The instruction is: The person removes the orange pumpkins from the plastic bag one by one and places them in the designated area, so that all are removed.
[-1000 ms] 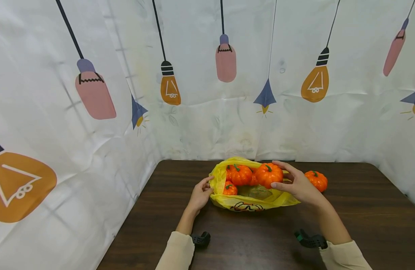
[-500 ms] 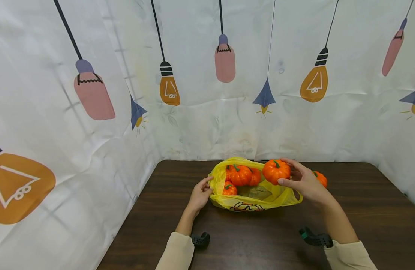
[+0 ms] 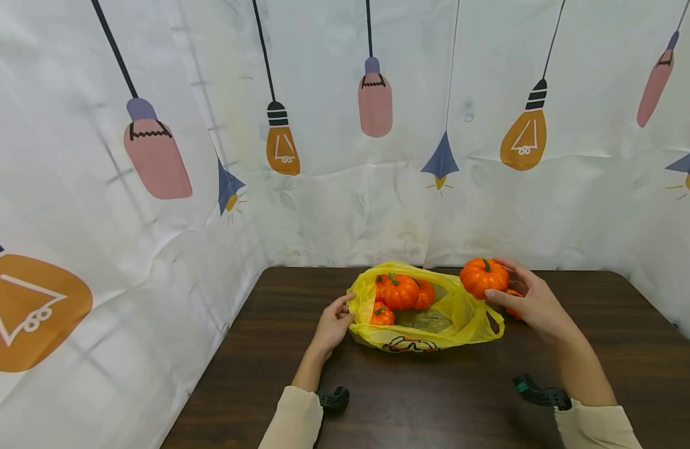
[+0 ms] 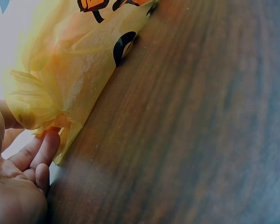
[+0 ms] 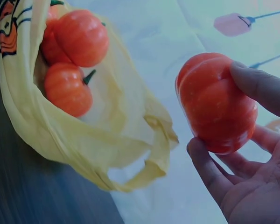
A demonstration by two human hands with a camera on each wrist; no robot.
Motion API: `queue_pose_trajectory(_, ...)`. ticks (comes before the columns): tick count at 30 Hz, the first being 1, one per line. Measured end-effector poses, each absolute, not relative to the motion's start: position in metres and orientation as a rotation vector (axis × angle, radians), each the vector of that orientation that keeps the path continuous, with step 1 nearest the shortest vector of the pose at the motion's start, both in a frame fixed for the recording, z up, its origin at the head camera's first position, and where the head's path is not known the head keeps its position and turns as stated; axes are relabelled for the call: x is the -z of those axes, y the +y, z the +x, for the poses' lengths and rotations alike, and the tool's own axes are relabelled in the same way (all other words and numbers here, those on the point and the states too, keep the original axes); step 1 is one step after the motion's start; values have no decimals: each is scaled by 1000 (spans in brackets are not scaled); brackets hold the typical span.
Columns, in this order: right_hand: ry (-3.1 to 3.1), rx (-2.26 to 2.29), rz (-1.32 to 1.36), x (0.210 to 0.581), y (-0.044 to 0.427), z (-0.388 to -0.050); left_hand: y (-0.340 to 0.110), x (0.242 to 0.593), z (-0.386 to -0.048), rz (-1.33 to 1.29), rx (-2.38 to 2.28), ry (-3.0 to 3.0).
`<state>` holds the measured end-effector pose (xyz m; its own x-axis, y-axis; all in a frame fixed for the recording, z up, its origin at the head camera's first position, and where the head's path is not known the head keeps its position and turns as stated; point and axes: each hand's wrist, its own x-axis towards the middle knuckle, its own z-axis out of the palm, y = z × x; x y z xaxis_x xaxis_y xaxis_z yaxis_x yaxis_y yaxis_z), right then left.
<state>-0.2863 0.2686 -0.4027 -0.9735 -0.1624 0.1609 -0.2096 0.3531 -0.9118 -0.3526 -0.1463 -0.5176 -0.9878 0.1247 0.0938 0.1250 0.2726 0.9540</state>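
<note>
My left hand [image 3: 331, 325] pinches the left edge of a yellow plastic bag [image 3: 457, 333] lying with its mouth open on the table. In the left wrist view its fingers [image 4: 47, 148] lie against the gathered plastic. Several small orange pumpkins [image 3: 402, 292] are inside the bag, beside a dull greenish shape [image 3: 431, 320] too unclear to name. With fingertips and thumb, my right hand [image 3: 541, 310] grips another orange pumpkin [image 3: 480, 279], raised just right of the bag. The right wrist view shows this pumpkin [image 5: 217, 105] apart from the bag's handle loop [image 5: 156, 163].
One more orange pumpkin [image 3: 514, 304] sits on the dark wooden table [image 3: 423, 399], partly hidden behind my right hand. White cloth [image 3: 333, 212] printed with lamps hangs behind the table and along its left side.
My right hand has carried its pumpkin rightward and slightly up, from over the bag's mouth to outside its right side. The left hand stays at the bag's left edge.
</note>
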Motion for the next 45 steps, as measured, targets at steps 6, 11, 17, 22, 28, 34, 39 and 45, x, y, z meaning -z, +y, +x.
queue_pose_trajectory(6, -2526, -1715, 329, 403, 283, -284, -146, 517, -352, -226, 1879, -2511)
queue_pose_trajectory(11, -2525, -1656, 264, 405, 294, -283, -146, 516, -351, -236, 1875, -2503)
queue_pose_trajectory(17, -2559, -1583, 151, 407, 309, -284, -146, 517, -352, -241, 1871, -2505)
queue_pose_trajectory(22, -2551, -1565, 79, 412, 324, -284, -146, 516, -354, -238, 1890, -2514)
queue_pose_trajectory(28, -2541, -1546, 8, 416, 340, -282, -145, 514, -351, -211, 1894, -2511)
queue_pose_trajectory(34, -2542, -1542, -15, 418, 350, -279, -145, 511, -349, -242, 1900, -2500)
queue_pose_trajectory(39, -2530, -1534, -35, 423, 355, -279, -146, 515, -351, -234, 1867, -2516)
queue_pose_trajectory(45, -2432, -1597, -54, 431, 358, -282, -147, 516, -351, -233, 1866, -2519)
